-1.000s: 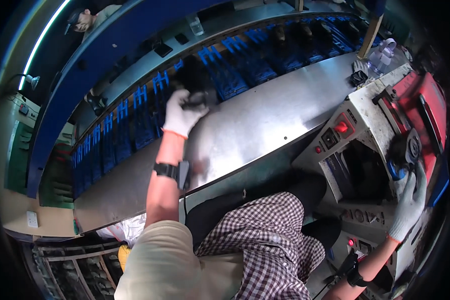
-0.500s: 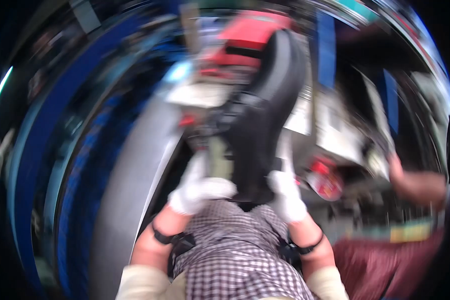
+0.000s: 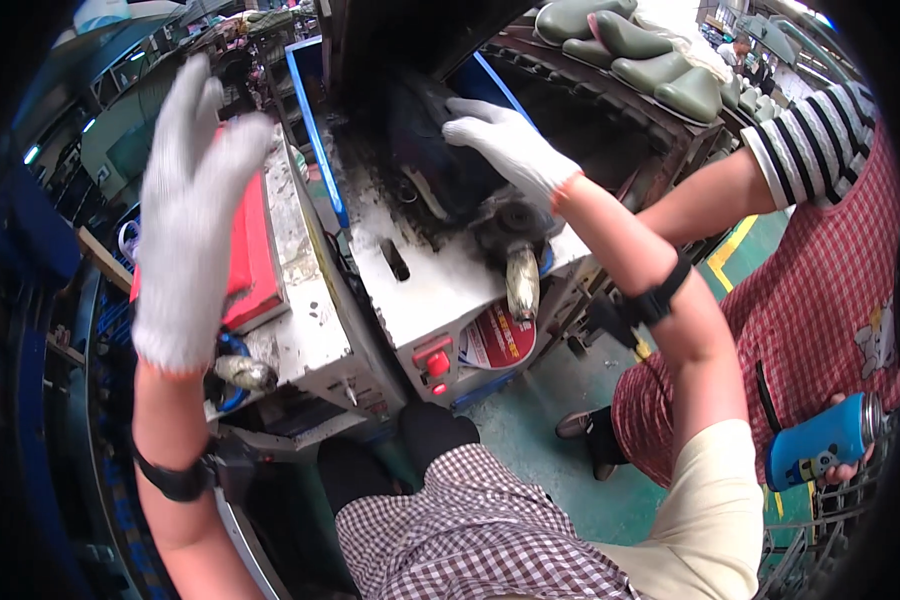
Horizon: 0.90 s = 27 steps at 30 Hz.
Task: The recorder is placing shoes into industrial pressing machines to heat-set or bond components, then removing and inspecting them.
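My left hand (image 3: 185, 215), in a white knit glove, is raised at the left with its fingers stretched and the thumb apart; nothing is in it. Below it lies a bright red block-like part (image 3: 255, 250) on a worn white machine top. My right hand (image 3: 510, 150), also gloved, reaches with fingers extended to the upper edge of a dark, shoe-like object (image 3: 435, 165). That object sits in the shadowed bay of a white machine (image 3: 420, 295); its exact form is hard to make out. Whether the right fingertips touch it, I cannot tell.
On the machine's front are a red button (image 3: 437, 364) and a handle wrapped in tape (image 3: 522, 285). Several green shoe lasts (image 3: 655, 75) lie on a rack at the far right. Close on my right stands a person in a red checked apron (image 3: 700, 350), holding a blue bottle (image 3: 820, 440).
Both hands held a black shoe in front of me; now they are apart, the left raised at the left and the right reaching into the machine bay. My view has shifted too.
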Motion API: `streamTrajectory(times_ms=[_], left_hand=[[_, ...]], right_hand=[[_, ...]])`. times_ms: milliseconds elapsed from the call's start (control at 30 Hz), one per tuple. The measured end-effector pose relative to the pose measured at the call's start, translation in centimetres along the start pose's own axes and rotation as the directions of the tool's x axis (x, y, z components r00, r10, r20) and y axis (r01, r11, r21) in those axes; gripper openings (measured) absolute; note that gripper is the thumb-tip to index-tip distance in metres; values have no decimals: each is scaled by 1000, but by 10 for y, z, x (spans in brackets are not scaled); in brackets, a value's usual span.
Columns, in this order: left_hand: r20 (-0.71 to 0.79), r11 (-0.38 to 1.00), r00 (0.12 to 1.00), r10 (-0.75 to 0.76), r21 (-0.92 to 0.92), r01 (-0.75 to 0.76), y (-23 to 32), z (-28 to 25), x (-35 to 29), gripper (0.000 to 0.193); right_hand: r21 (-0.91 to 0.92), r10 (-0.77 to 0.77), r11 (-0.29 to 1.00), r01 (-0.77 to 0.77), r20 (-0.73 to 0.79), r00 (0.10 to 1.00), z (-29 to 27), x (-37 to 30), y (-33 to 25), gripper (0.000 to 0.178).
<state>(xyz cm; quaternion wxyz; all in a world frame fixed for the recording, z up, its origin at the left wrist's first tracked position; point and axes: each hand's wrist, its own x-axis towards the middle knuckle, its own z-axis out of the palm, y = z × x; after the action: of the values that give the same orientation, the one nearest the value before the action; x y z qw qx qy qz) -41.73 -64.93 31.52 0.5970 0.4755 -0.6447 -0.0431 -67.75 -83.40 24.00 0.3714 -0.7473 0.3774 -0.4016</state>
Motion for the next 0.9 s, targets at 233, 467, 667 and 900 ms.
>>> streamTrajectory(times_ms=[233,467,667,900], left_hand=[[178,869,984,8,485,-95,16,25,154,81],[164,870,915,368,287,-401,-5,72,200,69],[505,847,851,147,381,-372,-15,76,314,79],[605,882,787,124,296,-366,-32,101,337,60]], right_hand=[[-681,38,730,-52,-35,999,29,118,41,70],[-692,441,701,-169,235,866,17,123,45,94],[-793,327,607,45,301,896,40,134,65,106],[-510,437,829,-228,338,834,-2,99,49,109]])
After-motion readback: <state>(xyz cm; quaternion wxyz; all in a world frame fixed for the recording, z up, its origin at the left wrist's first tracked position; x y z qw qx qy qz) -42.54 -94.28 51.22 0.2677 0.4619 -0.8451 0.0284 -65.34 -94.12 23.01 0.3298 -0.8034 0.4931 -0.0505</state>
